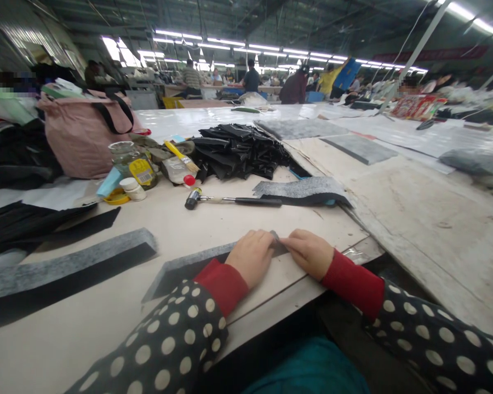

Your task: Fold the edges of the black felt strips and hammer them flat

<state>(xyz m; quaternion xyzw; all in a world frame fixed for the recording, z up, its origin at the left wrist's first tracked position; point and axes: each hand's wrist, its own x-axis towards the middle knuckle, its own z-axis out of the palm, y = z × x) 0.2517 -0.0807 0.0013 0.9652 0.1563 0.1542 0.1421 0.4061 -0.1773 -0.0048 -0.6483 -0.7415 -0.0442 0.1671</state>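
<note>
A narrow strip of black and grey material lies slantwise on the table in front of me. My left hand rests over its right part, fingers curled onto it. At the strip's right end, my right hand pinches the edge, its fingertips almost meeting those of the left. A small piece of the end stands up between the two hands; the exact grip is partly hidden by the fingers. Beyond the hands lies a hammer with a black handle.
Two-tone strips lie at left, another grey strip behind the hammer. Farther back are a heap of black pieces, a glass jar, a yellow brush and a pink bag. A raised board borders the right.
</note>
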